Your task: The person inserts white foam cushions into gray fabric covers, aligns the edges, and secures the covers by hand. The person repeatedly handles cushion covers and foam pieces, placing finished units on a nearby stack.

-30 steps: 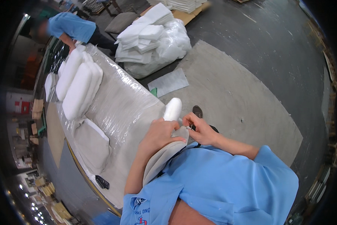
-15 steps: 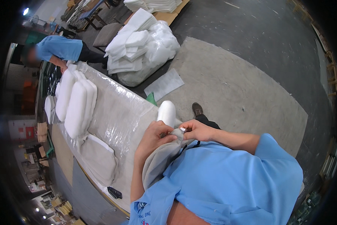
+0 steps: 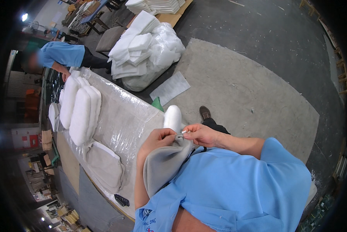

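A grey fabric cushion cover (image 3: 163, 166) hangs bunched between my hands and against the front of my blue shirt. My left hand (image 3: 158, 141) is closed on the gathered edge of the cover, thumb and fingers pinching the cloth. Close beside it, my right hand (image 3: 200, 134) pinches the same edge, where a small white piece (image 3: 184, 132) sticks out at the fingertips; its kind is too small to tell. Just beyond both hands a white padded cushion insert (image 3: 172, 116) shows its rounded end, its lower part hidden behind them.
The plastic-covered table (image 3: 121, 104) carries several white cushion pads (image 3: 82, 112), a stack of grey covers (image 3: 104, 166) and a small black object (image 3: 121, 200). Across it stands a co-worker (image 3: 65, 54) in blue. Bagged white padding (image 3: 142, 50) and a pale sheet (image 3: 170, 88) lie on the floor.
My right hand has shifted slightly along the cover's edge, and the left hand's grip has changed a little. The cover's cloth now spreads wider below my hands.
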The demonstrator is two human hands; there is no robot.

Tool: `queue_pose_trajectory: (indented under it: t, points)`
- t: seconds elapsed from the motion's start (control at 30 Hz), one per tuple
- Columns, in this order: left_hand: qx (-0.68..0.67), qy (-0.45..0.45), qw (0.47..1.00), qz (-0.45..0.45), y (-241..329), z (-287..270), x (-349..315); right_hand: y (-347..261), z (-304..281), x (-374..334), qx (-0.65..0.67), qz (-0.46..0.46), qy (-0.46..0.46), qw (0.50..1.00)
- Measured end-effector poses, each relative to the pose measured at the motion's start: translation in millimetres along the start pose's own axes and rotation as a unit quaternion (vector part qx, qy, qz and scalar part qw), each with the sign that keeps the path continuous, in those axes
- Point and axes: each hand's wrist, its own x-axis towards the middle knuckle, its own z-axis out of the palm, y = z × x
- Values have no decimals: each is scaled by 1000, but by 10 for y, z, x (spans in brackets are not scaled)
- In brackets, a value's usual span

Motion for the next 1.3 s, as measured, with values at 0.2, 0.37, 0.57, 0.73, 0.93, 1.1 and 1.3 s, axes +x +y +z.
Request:
queue_pose_trajectory:
  t: [0.2, 0.37, 0.57, 0.73, 0.93, 1.1, 1.3]
  points:
    - [-23, -59, 997, -46, 34, -86, 101, -33, 48, 101, -86, -11, 24, 996]
    - [-122, -135, 983, -27, -105, -170, 246, -123, 25, 78, -97, 23, -17, 995]
    - [-166, -134, 977, -10, -153, -186, 307, -135, -26, 162, -43, 64, -42, 996]
    - [-127, -115, 985, 10, -160, -166, 269, -79, -8, 129, 115, 86, -76, 987]
    - [6, -63, 997, 50, 80, -87, 175, -207, -100, 71, 135, 116, -135, 975]
    - [40, -78, 994, 67, 157, -128, 166, -136, -190, 34, -5, 71, -43, 997]
    - [136, -93, 985, -52, 364, -87, 288, -58, 56, -57, -234, -41, 124, 963]
